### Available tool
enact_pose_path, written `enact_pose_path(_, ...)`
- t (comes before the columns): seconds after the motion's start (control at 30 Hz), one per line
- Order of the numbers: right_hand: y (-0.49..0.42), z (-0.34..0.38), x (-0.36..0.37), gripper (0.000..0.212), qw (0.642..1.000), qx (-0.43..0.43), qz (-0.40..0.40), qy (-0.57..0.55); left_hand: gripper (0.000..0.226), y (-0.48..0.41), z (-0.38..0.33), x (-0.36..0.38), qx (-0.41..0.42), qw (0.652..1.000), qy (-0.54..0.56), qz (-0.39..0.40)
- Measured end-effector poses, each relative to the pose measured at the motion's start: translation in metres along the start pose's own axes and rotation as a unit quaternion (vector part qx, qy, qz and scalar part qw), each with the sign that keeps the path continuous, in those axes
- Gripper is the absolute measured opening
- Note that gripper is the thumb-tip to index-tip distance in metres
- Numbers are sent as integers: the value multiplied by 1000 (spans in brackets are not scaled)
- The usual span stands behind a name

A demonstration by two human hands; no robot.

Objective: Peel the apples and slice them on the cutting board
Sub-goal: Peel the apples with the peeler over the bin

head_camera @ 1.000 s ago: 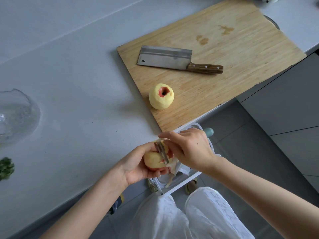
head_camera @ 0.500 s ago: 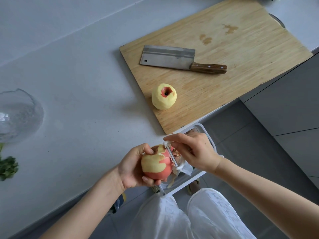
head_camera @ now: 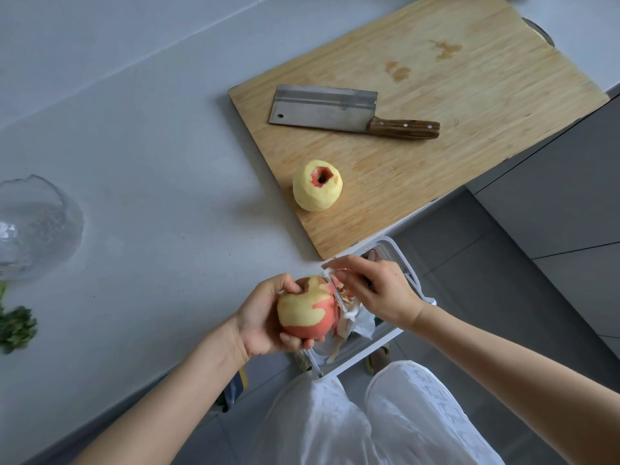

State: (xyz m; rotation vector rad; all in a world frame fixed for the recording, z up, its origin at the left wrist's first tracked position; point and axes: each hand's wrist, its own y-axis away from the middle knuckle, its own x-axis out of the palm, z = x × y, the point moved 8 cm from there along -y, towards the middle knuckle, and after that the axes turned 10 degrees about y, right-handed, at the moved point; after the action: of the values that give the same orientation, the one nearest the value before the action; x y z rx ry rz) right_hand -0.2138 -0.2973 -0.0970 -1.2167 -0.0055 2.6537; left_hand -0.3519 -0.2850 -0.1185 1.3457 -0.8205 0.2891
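Note:
My left hand (head_camera: 260, 318) grips a half-peeled red apple (head_camera: 307, 310) over the counter's front edge. Yellow flesh shows on its top and left, red skin below. My right hand (head_camera: 379, 292) holds a peeler (head_camera: 339, 297) against the apple's right side, with peel curling off the blade. A fully peeled apple (head_camera: 317, 186) stands on the wooden cutting board (head_camera: 469, 95), near its front left corner. A cleaver (head_camera: 349, 110) with a wooden handle lies flat on the board behind it.
A white bin (head_camera: 392, 330) lined with a bag holds peelings just below my hands. A glass bowl (head_camera: 33, 226) sits at the counter's left edge, green herbs (head_camera: 15, 327) in front of it. Grey cabinets (head_camera: 553, 203) stand to the right.
My left hand has turned the apple, so more peeled flesh faces up. The peeler has slid from the apple's top to its right side.

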Motion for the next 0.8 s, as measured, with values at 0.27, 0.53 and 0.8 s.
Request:
enact_pose_path(0.27, 33, -52, 35, 16, 965, 194, 164, 69, 54, 8, -18, 12, 28, 999, 21, -12)
enact_pose_path(0.53, 64, -33, 50, 42, 755, 467, 295, -353, 37, 3, -2, -19, 56, 984, 74, -149)
enact_pose_path(0.8, 79, 8, 51, 28, 542, 517, 402, -527, 39, 4, 1, -25, 74, 978, 71, -183)
